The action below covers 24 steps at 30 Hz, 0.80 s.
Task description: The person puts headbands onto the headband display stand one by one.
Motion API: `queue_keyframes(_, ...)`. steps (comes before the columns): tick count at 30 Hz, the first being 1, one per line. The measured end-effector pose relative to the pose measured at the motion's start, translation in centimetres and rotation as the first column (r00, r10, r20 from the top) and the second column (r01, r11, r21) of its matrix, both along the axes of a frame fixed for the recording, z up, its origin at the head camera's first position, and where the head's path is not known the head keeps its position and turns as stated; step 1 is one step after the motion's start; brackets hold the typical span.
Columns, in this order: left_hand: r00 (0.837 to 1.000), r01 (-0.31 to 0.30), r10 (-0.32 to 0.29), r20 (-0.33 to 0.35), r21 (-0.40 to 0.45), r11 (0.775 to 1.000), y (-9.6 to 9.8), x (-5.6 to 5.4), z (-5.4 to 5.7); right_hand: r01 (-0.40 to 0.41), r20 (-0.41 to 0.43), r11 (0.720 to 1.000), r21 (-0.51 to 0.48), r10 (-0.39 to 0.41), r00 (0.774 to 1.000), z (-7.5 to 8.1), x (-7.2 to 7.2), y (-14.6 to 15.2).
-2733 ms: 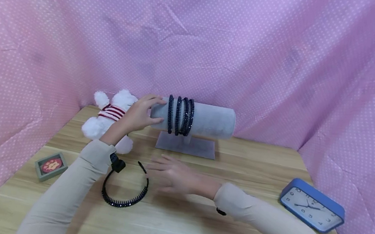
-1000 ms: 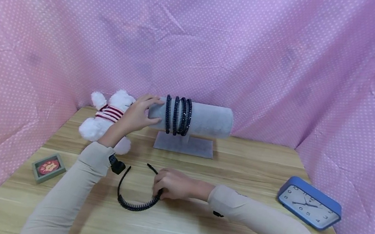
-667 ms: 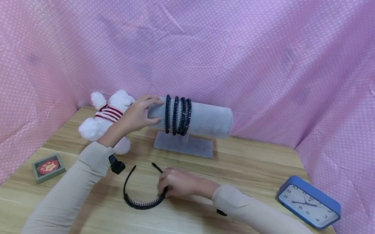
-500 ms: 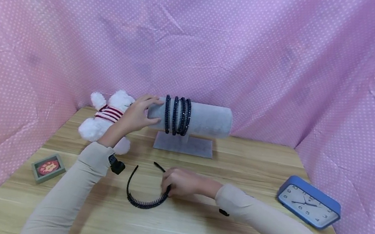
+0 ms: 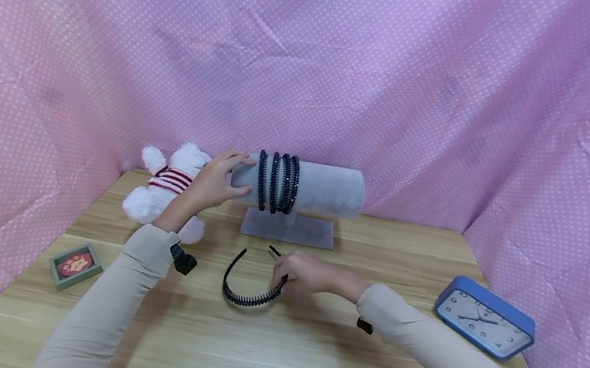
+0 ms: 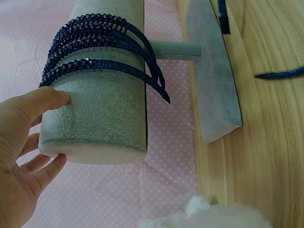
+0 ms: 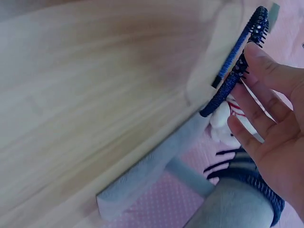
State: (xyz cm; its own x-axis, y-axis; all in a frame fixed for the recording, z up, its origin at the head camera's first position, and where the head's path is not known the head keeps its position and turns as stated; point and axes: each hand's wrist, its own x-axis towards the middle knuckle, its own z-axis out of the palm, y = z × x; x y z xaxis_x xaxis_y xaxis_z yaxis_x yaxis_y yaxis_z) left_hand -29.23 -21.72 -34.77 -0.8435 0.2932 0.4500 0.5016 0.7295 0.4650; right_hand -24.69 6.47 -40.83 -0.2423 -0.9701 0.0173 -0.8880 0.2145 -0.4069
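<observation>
A toothed dark headband (image 5: 252, 301) with sparkling beads is pinched between the thumb and fingers of my right hand (image 5: 305, 274), its two ends pointing toward the stand. In the right wrist view the thumb presses on the beaded band (image 7: 259, 31). My left hand (image 5: 216, 179) grips the left end of a grey velvet display stand (image 5: 328, 190), a horizontal roll on a flat base. Seen from the left wrist, thumb and fingertips lie on the roll (image 6: 99, 114) near its end. Several similar headbands (image 6: 90, 64) hang round the roll's left half, beside that hand.
A white plush toy (image 5: 150, 203) in a striped top sits behind my left forearm. A small green frame with a red picture (image 5: 75, 266) lies at the left. On the right stands a blue clock (image 5: 484, 320). Pink dotted cloth (image 5: 311, 83) encloses the wooden table (image 5: 256, 358).
My right hand has reached the headband, taken hold of it, and moved it right and toward the stand, raising it lately. The left hand keeps its hold on the roll.
</observation>
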Motion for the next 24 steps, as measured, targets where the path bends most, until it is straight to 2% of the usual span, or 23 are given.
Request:
queue_keyframes(8, 1.000, -0.006, 0.006, 0.012, 0.003, 1.000, -0.1, 0.0, 0.0, 0.076, -0.031, 0.996, -0.049, -0.077, 0.997, 1.5, -0.6, 1.7)
queue_keyframes(13, 1.000, -0.008, 0.008, 0.013, 0.007, 1.000, 0.0, 0.0, 0.0, 0.097, -0.054, 0.992, -0.077, -0.101, 0.993, 2.1, -1.0, 2.6)
queue_keyframes(17, 1.000, -0.009, 0.009, 0.017, 0.011, 1.000, 0.0, 0.1, 0.1, 0.123, 0.009, 0.989, -0.087, -0.123, 0.992, 2.6, -1.3, 3.5)
queue_keyframes(19, 1.000, -0.010, 0.010, 0.019, 0.012, 1.000, 0.1, 0.1, 0.1, 0.140, 0.069, 0.986, -0.088, -0.134, 0.989, 2.9, -1.4, 3.9)
queue_keyframes(24, 1.000, -0.011, 0.011, 0.013, 0.010, 1.000, 0.1, 0.2, 0.1, 0.164, 0.143, 0.983, -0.085, -0.151, 0.978, 3.2, -2.0, 5.2)
